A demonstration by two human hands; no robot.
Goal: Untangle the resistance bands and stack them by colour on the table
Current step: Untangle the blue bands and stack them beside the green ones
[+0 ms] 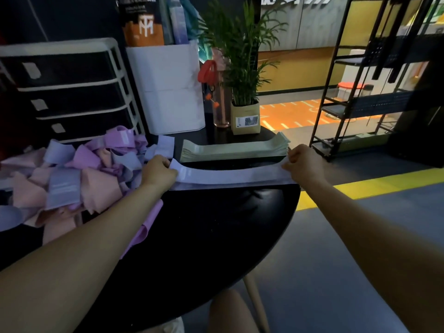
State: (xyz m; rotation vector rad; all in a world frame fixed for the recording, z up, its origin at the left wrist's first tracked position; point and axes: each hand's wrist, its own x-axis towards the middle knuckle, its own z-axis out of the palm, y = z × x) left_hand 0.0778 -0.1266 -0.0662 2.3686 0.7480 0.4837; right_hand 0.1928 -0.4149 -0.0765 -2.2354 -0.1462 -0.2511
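While a large tangle remains at the table's left, one colour looks sorted: a neat stack of pale green bands (234, 150) lies flat on the round black table (216, 236), just in front of the potted palm (242, 68)

Item in hand: one lavender-grey resistance band (228, 176), stretched flat between both hands, low over or on the tabletop (contact cannot be told), just nearer the person than the green stack and roughly parallel to it. Long axis runs left to right across the view, left end toward the tangle, right end at the table's edge. A second layer seems to show under its near edge, so a lavender stack may be started

Left hand (158, 173): fingers curled, pinching the band's left end
Right hand (300, 163): fingers curled, pinching the right end

Outstanding: mixed pile of bands (72, 174) in pink, purple and lavender-grey, heaped and interlaced; a purple strip trails under the left forearm. By judgement, well under half done; pink and purple stacks not yet seen
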